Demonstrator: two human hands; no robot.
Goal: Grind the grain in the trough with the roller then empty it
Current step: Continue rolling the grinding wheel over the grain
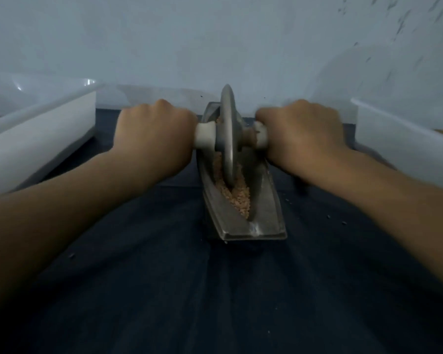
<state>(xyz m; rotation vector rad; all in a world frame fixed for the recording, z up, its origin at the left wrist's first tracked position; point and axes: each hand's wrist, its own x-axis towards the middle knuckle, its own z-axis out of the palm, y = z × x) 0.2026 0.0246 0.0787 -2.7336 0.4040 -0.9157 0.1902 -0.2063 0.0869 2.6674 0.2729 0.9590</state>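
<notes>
Left grip [154, 139] and right grip [302, 134] clench the roller [227, 129] handles (disc upright amid grain [237, 198] in the trough [266, 213]).

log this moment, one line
grinding | left hand: grips roller | right hand: grips roller | roller: upright in trough | grain: in trough

A: The trough [266, 215]?
B: Grey metal, boat-shaped, lying lengthwise.
A: The roller [228, 134]?
B: A grey disc standing upright on edge in the trough's groove, with a pale handle out to each side above the trough's rims.
A: The grain [238, 198]?
B: Tan and coarse, heaped along the groove, most of it visible toward the trough's near end.
</notes>
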